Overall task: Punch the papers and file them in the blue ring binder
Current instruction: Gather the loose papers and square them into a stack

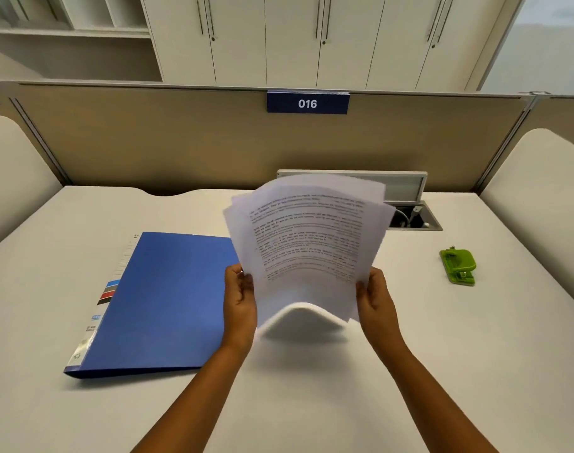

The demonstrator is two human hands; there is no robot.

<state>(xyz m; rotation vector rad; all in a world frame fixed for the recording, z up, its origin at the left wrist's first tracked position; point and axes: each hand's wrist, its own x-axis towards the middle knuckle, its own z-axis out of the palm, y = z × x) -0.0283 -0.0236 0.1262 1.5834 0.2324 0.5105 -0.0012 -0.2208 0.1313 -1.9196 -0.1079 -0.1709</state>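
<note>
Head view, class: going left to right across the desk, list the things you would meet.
Blue ring binder → left hand → papers → right hand → green hole punch.

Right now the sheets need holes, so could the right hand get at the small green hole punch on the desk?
Probably not yet: the right hand grips the stack of printed white papers. The green hole punch lies unobstructed to its right.

— Where are you working?

— In an office, at my cubicle desk (410, 371). A beige partition (181, 138) fences it in, with a blue plate (308, 103) reading 016.

— Anything else?

— White cabinets (292, 40) with long handles behind it, open shelves (66, 31) to the left, and a cable hatch (413, 217) sunk in the desktop.
</note>
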